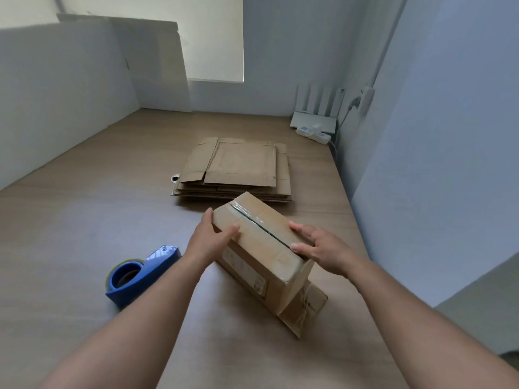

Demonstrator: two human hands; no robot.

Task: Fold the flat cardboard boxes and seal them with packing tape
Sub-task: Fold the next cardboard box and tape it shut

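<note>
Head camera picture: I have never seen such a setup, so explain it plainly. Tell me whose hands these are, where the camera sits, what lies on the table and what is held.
No machine here: a person wears a wide-angle camera on the head, looking forward and down, so you see their own two arms. The left hand grips the left end of a folded cardboard box, thumb on top; the right hand rests on its right side, fingers spread. Clear tape runs along the box's top seam. On the wooden table also lie a blue tape dispenser near the left arm and, behind the box, a stack of flat cardboard boxes.
</note>
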